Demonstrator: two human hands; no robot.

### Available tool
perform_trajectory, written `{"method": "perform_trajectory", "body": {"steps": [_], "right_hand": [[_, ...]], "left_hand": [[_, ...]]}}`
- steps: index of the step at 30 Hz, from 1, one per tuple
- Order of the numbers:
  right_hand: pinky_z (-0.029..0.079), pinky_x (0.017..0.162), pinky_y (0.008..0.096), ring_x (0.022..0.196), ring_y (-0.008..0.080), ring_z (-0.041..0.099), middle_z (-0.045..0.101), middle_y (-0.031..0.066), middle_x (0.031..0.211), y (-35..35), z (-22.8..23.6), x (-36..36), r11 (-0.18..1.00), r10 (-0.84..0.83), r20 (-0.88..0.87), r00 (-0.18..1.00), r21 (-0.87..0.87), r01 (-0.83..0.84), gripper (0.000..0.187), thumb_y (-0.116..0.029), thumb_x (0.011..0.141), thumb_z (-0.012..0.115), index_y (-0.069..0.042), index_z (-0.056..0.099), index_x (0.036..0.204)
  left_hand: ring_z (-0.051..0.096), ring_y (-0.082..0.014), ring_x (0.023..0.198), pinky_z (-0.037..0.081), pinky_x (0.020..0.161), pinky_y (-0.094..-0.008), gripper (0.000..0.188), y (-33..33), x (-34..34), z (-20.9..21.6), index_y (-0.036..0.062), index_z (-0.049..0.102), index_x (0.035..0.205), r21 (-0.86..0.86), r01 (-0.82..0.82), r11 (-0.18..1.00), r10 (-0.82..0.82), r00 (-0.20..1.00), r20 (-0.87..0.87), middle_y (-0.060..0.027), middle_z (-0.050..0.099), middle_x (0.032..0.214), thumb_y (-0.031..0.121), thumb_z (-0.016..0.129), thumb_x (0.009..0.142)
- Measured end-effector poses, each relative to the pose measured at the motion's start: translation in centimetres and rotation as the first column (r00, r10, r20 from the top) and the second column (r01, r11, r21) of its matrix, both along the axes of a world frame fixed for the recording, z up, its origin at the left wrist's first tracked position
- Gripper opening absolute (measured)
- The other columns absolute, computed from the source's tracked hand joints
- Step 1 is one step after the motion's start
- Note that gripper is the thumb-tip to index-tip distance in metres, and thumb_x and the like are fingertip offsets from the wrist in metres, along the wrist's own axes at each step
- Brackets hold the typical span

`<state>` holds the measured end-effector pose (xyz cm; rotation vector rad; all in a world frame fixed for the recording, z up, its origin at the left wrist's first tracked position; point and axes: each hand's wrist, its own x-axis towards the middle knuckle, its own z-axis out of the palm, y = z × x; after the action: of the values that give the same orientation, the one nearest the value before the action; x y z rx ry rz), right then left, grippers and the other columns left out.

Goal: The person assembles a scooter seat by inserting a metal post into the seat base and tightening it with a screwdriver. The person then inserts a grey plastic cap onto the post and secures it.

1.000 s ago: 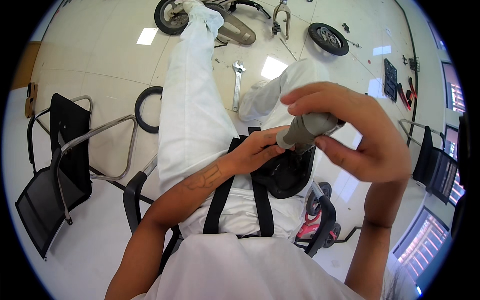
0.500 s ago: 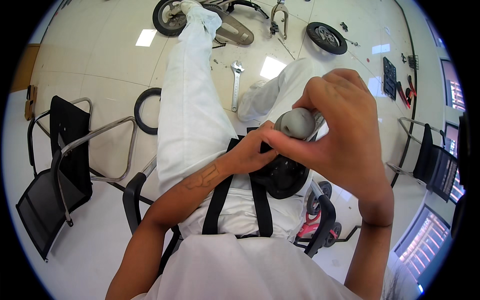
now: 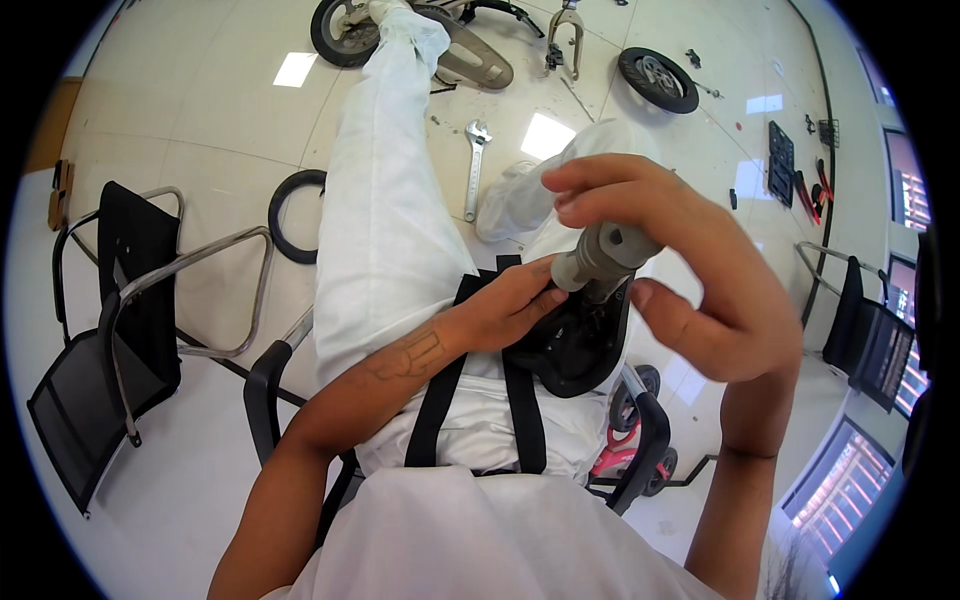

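A black bicycle saddle [image 3: 575, 355] lies underside up over my lap, and a grey seat post [image 3: 610, 250] rises from it toward me. My left hand [image 3: 508, 308] is closed on the saddle beside the foot of the post; its far fingers are hidden. Around the upper end of the post, my right hand [image 3: 700, 260] is spread, thumb apart from the fingers. It does not appear to grip the post.
An adjustable wrench [image 3: 475, 170] and a loose tyre [image 3: 283, 225] lie on the floor ahead. Farther off are a partly dismantled bike [image 3: 465, 55], a fork [image 3: 565, 40], a wheel [image 3: 657, 80] and a tool case [image 3: 780, 165]. Chairs [image 3: 140, 290] stand at both sides.
My right hand has loosened from the seat post's end and its fingers have spread. The post now tilts more to the right, showing its side and the saddle's underside. My left hand keeps its hold.
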<state>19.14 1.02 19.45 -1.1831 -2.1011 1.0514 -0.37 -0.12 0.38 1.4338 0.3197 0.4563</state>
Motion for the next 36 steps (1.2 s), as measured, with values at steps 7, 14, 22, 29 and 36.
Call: {"method": "perform_trajectory", "body": {"steps": [7, 14, 22, 29, 36], "right_hand": [[0.055, 0.086, 0.0362, 0.101, 0.0298, 0.069, 0.070, 0.0151, 0.113, 0.4, 0.3, 1.2, 0.998, 0.067, 0.020, 0.998, -0.007, -0.066, 0.031, 0.005, 0.081, 0.069, 0.000, 0.067, 0.112], [0.049, 0.065, 0.0338, 0.075, 0.0252, 0.064, 0.068, 0.0076, 0.086, -0.5, 0.6, -1.6, 0.956, -0.224, 0.301, 0.927, 0.254, 0.149, 0.030, -0.016, 0.069, 0.086, -0.004, 0.065, 0.086], [0.049, 0.084, 0.0393, 0.088, 0.0311, 0.066, 0.068, 0.0135, 0.109, 0.2, -1.0, -2.3, 0.953, -0.016, 0.156, 0.988, 0.303, -0.033, 0.023, -0.013, 0.080, 0.072, -0.003, 0.063, 0.098], [0.055, 0.086, 0.0385, 0.100, 0.0337, 0.069, 0.065, 0.0196, 0.122, 0.9, 1.1, 0.2, 0.986, 0.153, -0.004, 0.988, -0.069, -0.153, 0.037, 0.009, 0.078, 0.061, 0.002, 0.066, 0.114], [0.051, 0.065, 0.0324, 0.078, 0.0251, 0.067, 0.070, 0.0095, 0.090, 1.4, 0.6, -0.6, 0.985, -0.065, 0.255, 0.965, 0.173, 0.020, 0.031, -0.006, 0.075, 0.078, -0.003, 0.069, 0.105]], "left_hand": [[0.051, -0.0296, 0.135, 0.035, 0.115, -0.0371, 0.067, 0.2, -0.3, 0.5, 0.0025, 0.032, 0.154, -0.072, 0.037, 0.997, -0.044, 0.994, -0.104, -0.0180, 0.054, 0.142, -0.002, 0.059, 0.092], [0.045, -0.0290, 0.141, 0.033, 0.118, -0.0387, 0.079, 0.3, -0.3, 0.3, 0.0027, 0.028, 0.156, -0.150, 0.040, 0.988, -0.043, 0.999, -0.019, -0.0184, 0.049, 0.148, -0.008, 0.062, 0.086], [0.046, -0.0321, 0.138, 0.036, 0.114, -0.0407, 0.072, -0.5, -0.3, -1.4, 0.0025, 0.033, 0.152, 0.115, -0.050, 0.992, 0.051, 0.999, -0.005, -0.0193, 0.051, 0.144, -0.005, 0.063, 0.087], [0.052, -0.0361, 0.131, 0.038, 0.112, -0.0416, 0.070, -0.1, -0.2, 0.6, 0.0035, 0.035, 0.149, -0.058, -0.007, 0.998, 0.002, 0.997, -0.083, -0.0197, 0.056, 0.137, -0.007, 0.062, 0.086], [0.053, -0.0379, 0.129, 0.039, 0.111, -0.0426, 0.064, 0.4, -0.3, 1.4, 0.0016, 0.037, 0.145, -0.050, 0.008, 0.999, -0.018, 0.982, -0.190, -0.0208, 0.058, 0.133, -0.005, 0.062, 0.087]]}}
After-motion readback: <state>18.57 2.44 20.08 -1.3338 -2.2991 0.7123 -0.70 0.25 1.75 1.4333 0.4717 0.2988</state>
